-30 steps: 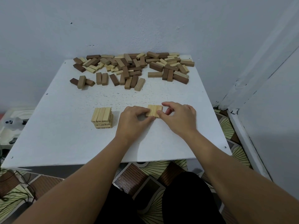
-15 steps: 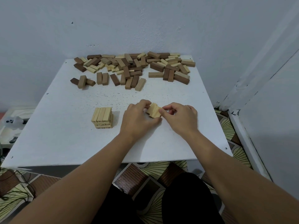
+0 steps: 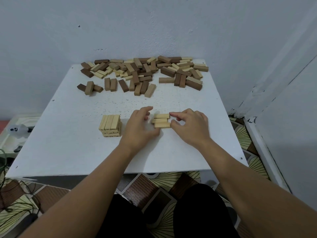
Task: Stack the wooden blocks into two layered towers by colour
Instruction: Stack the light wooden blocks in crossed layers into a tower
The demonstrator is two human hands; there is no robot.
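Note:
Three light wooden blocks (image 3: 161, 120) lie side by side on the white table (image 3: 68, 143), long sides across, slightly staggered. My left hand (image 3: 139, 128) sits at their left ends, fingers loosely spread and a little blurred. At their right ends is my right hand (image 3: 189, 126); its forefinger tip touches the far block and its thumb touches the near one. A short tower of light blocks (image 3: 110, 125), a few layers high, stands just left of my left hand. A mixed pile of light and brown blocks (image 3: 142, 73) covers the back of the table.
The table stands in a corner, with the wall right behind the pile and another wall to the right. A patterned floor and my dark-clothed legs show below the front edge. Cables and a white object (image 3: 17, 130) lie on the floor at left.
The three light blocks, held together and turned in both hands before, now lie flat on the table with their long sides across. My left fingers have loosened from them.

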